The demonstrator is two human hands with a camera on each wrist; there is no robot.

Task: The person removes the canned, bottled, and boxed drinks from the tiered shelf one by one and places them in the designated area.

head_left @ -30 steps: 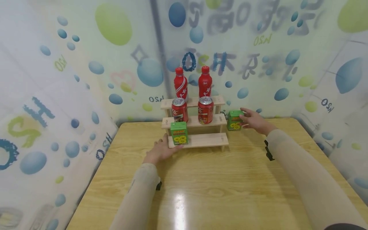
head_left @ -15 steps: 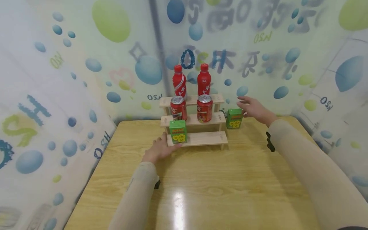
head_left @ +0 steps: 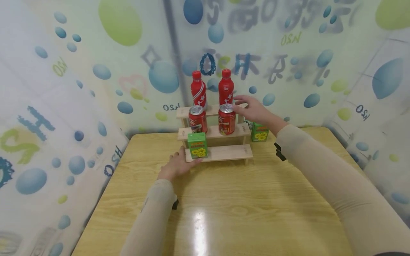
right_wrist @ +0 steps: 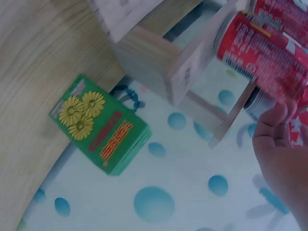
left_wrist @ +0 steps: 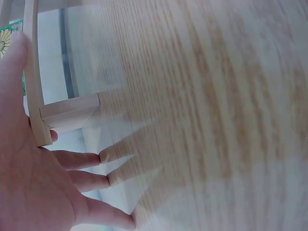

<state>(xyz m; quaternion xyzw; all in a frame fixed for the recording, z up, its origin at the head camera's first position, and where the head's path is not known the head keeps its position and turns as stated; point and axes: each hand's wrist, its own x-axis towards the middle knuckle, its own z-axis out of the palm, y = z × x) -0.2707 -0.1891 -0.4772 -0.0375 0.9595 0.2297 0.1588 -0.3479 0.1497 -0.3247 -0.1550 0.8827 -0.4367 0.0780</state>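
A three-step wooden rack (head_left: pixel 227 153) stands at the table's back. Two red plastic bottles (head_left: pixel 198 90) stand on its top step, two red drink cans (head_left: pixel 226 121) on the middle one. On the left end of the bottom step is a green drink carton (head_left: pixel 198 145) with yellow flowers. My left hand (head_left: pixel 176 166) rests against that end, thumb along the front edge, other fingers straight and reaching to the table. My right hand (head_left: pixel 254 111), fingers loosely bent, is beside the right can and bottle; whether it touches them I cannot tell. A second green carton (right_wrist: pixel 98 125) stands right of the rack.
The wooden table (head_left: pixel 224 206) reaches from the rack to the front of the view. A patterned wall covering (head_left: pixel 288 71) rises close behind the rack and continues at both sides.
My right hand has let go of the green carton right of the rack, lifted, and moved left to beside the right can and bottle. The left hand has stayed at the rack's end.
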